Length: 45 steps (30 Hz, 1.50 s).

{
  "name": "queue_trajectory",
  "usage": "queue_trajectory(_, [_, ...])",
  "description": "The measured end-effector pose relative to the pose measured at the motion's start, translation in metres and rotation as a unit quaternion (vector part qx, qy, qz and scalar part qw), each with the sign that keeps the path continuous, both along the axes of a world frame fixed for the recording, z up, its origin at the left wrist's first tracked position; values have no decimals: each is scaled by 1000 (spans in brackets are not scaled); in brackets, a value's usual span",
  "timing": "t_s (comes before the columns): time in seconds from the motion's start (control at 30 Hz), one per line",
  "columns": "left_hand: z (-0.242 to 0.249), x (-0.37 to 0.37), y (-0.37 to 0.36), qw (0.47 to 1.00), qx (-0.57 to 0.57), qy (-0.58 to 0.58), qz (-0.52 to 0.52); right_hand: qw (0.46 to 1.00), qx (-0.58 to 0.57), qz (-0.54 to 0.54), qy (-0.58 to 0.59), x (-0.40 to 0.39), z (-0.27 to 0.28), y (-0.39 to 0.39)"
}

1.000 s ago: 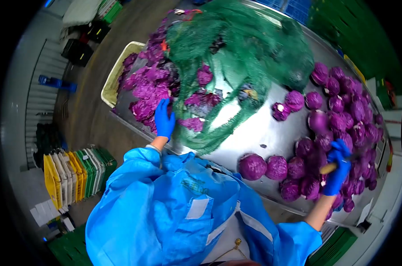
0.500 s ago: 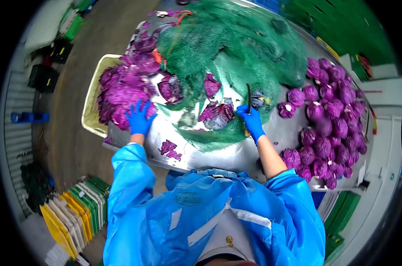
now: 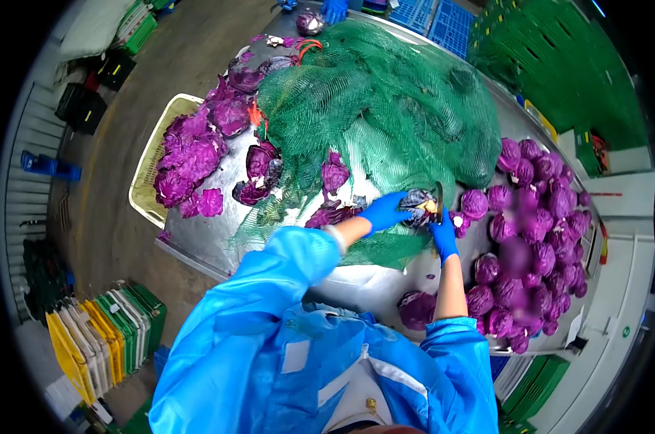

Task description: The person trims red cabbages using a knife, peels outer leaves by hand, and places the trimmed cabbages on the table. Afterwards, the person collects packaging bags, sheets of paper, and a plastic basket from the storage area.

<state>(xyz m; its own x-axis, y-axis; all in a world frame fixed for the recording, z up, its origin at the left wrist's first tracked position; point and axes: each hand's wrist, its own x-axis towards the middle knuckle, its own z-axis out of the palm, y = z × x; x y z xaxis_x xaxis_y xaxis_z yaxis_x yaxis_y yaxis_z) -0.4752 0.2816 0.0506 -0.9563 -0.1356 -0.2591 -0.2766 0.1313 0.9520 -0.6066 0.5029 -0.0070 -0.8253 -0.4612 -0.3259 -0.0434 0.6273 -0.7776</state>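
Observation:
My left hand (image 3: pixel 382 214), in a blue glove, reaches across the table with its fingers curled against the left side of a dark red cabbage (image 3: pixel 416 205). The pale cut stem of this cabbage faces right. Beside it my right hand (image 3: pixel 444 240), also gloved, grips a knife (image 3: pixel 439 197) with the dark blade upright next to the stem end. Green netting (image 3: pixel 385 101) spreads under and behind the cabbage. To the left of my left hand lie loose purple leaves (image 3: pixel 329 214).
Many trimmed red cabbages (image 3: pixel 544 224) cover the table's right side. A cream basket (image 3: pixel 148 173) stands at the left edge beside heaped leaves (image 3: pixel 190 155). Across the table another person's gloved hand (image 3: pixel 335 10) is near a cabbage (image 3: pixel 310 22). Stacked green crates (image 3: pixel 537 43) rise behind.
My left hand has moved from the leaf heap at left to the cabbage at right. My right hand has brought the knife to that cabbage's stem. The camera view has shifted.

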Motion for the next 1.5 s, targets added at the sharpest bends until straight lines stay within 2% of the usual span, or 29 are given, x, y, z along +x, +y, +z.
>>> queue_trajectory(0.03, [-38, -18, 15, 999, 26, 44, 12, 994, -41, -23, -100, -6, -17, 9])
queue_trajectory(0.07, [-35, -23, 22, 1000, 9, -9, 26, 976, -79, -44, -199, -11, -31, 18])
queue_trajectory(0.17, [-43, -20, 20, 995, 93, 20, 33, 984, -139, -51, -104, 14, -18, 9])
queue_trajectory(0.2, [-17, -8, 7, 996, 85, 1, 12, 980, -187, -51, -31, 24, -20, 9])
queue_trajectory(0.27, [19, 17, -7, 999, 32, 13, 21, 972, -230, -58, -13, 58, 33, -11])
queue_trajectory(0.3, [46, 34, -16, 997, -7, 65, 43, 962, -259, -59, -67, 77, 70, -22])
queue_trajectory(0.33, [56, 50, -28, 984, -144, 97, 47, 947, -291, -60, -119, 91, 97, -34])
queue_trajectory(0.4, [106, 90, -47, 977, 9, 180, 113, 932, -314, -23, -182, 120, 125, -53])
queue_trajectory(0.47, [106, 129, -69, 966, 67, 223, 112, 894, -378, -20, -241, 156, 155, -87])
queue_trajectory(0.5, [115, 151, -81, 953, -10, 270, 136, 887, -376, 14, -268, 170, 163, -101])
queue_trajectory(0.53, [118, 177, -94, 958, -16, 244, 149, 879, -370, 48, -298, 182, 167, -112])
queue_trajectory(0.57, [120, 202, -102, 964, 79, 189, 170, 875, -351, 111, -315, 191, 162, -122])
queue_trajectory(0.6, [119, 225, -110, 957, 112, 175, 204, 865, -333, 177, -330, 199, 154, -133])
queue_trajectory(0.67, [95, 272, -122, 937, 100, 159, 294, 894, -309, 234, -226, 228, 148, -156])
queue_trajectory(0.73, [68, 309, -136, 920, -2, 130, 370, 931, -246, 236, -132, 248, 142, -173])
queue_trajectory(0.77, [57, 321, -142, 909, -18, 125, 397, 945, -197, 232, -122, 253, 135, -179])
queue_trajectory(0.8, [44, 334, -149, 903, -84, 93, 411, 960, -131, 247, -30, 258, 128, -184])
queue_trajectory(0.87, [30, 351, -159, 880, -247, 31, 404, 964, -66, 258, 18, 275, 108, -196])
queue_trajectory(0.9, [17, 357, -164, 863, -327, 7, 384, 959, -60, 272, 52, 286, 115, -203])
queue_trajectory(0.93, [4, 360, -165, 843, -386, -78, 367, 951, -64, 287, 93, 295, 102, -206])
queue_trajectory(1.0, [-2, 371, -168, 854, -344, -138, 364, 938, -60, 325, 104, 306, 83, -215])
queue_trajectory(1.1, [-12, 389, -190, 886, -321, -118, 313, 926, -74, 342, 139, 339, 82, -232])
queue_trajectory(1.2, [-16, 388, -207, 912, -288, -106, 273, 919, 6, 366, 146, 368, 75, -253])
queue_trajectory(1.23, [2, 380, -211, 920, -263, -148, 251, 921, 18, 367, 129, 374, 73, -261])
queue_trajectory(1.5, [8, 347, -227, 900, -323, -236, 170, 945, 100, 298, 87, 387, 46, -295])
